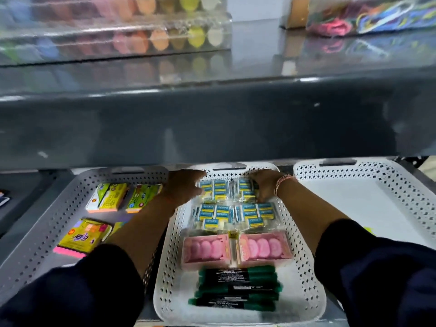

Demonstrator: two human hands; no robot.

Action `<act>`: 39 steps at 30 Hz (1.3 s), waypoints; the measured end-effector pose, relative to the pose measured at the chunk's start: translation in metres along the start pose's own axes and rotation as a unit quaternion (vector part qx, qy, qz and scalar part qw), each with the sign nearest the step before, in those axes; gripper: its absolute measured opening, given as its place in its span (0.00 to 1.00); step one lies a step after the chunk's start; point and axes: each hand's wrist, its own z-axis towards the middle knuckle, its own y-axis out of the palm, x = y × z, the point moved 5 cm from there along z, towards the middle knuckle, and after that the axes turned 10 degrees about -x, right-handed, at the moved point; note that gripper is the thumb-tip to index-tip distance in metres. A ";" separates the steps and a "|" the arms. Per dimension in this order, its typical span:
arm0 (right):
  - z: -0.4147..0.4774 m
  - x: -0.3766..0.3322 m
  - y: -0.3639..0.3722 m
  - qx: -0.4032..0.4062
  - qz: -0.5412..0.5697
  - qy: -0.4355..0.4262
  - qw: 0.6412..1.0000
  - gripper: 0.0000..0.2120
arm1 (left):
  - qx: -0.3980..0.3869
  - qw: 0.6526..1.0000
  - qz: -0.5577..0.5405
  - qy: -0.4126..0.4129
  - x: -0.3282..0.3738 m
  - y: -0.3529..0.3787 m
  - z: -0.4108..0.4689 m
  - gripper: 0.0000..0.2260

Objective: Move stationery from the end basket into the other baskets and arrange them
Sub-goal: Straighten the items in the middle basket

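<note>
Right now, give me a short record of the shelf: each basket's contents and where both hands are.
middle basket: eraser packs at the back, pink boxes, green markers in front
grey basket: sticky-note packs
right basket: looks empty
left hand: on the rear eraser packs' left side
right hand: on their right side
grip: cannot tell

eraser packs (226, 204), pink boxes (237, 250), green markers (237, 289) in white basket (169, 267)

top shelf goods (146, 38) blurred, grey basket (47, 232) partly behind arm
</note>
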 end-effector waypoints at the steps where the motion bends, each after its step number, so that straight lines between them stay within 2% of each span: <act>1: 0.000 -0.002 -0.001 0.001 0.002 -0.007 1.000 0.23 | -0.016 0.999 0.030 0.000 -0.001 0.005 0.008 0.27; 7: -0.003 -0.006 -0.005 -0.017 0.002 0.007 1.000 0.22 | -0.096 0.983 0.154 -0.039 -0.004 0.014 0.029 0.37; 11: -0.005 -0.009 -0.008 -0.025 0.004 0.021 0.999 0.24 | -0.123 0.970 0.204 -0.051 -0.007 0.014 0.033 0.35; 18: -0.004 -0.006 -0.005 -0.034 0.022 0.034 0.999 0.21 | -0.120 0.976 0.181 -0.033 -0.006 0.017 0.038 0.28; 23: 0.000 -0.004 -0.005 -0.016 0.029 0.037 0.999 0.28 | -0.115 0.978 0.171 -0.034 -0.006 0.018 0.039 0.31; 26: -0.004 -0.004 -0.006 -0.042 0.029 0.032 0.998 0.26 | -0.114 0.977 0.175 -0.028 -0.004 0.018 0.037 0.34; 28: -0.011 -0.005 -0.014 -0.048 0.034 0.028 0.998 0.32 | -0.110 0.980 0.163 -0.030 -0.002 0.012 0.032 0.37; 30: -0.026 -0.005 -0.028 -0.043 0.029 0.008 0.999 0.43 | -0.083 0.988 0.128 -0.029 -0.001 -0.001 0.023 0.37; 31: -0.036 -0.004 -0.033 -0.030 0.029 -0.004 0.999 0.44 | -0.060 0.992 0.108 -0.023 -0.001 -0.006 0.016 0.35; 33: -0.058 -0.003 -0.035 0.009 0.052 -0.024 0.998 0.38 | -0.027 0.996 0.083 0.001 0.000 -0.008 -0.002 0.31; 35: -0.075 -0.007 -0.015 -0.003 0.041 -0.028 0.999 0.35 | -0.069 0.992 0.099 0.026 0.003 0.012 -0.021 0.30; 37: -0.081 -0.014 0.011 -0.030 0.019 -0.036 0.999 0.35 | -0.120 0.987 0.102 0.036 0.006 0.033 -0.031 0.32; 39: -0.081 -0.019 0.025 -0.020 0.033 -0.047 0.998 0.36 | -0.132 0.984 0.113 0.037 0.006 0.037 -0.030 0.34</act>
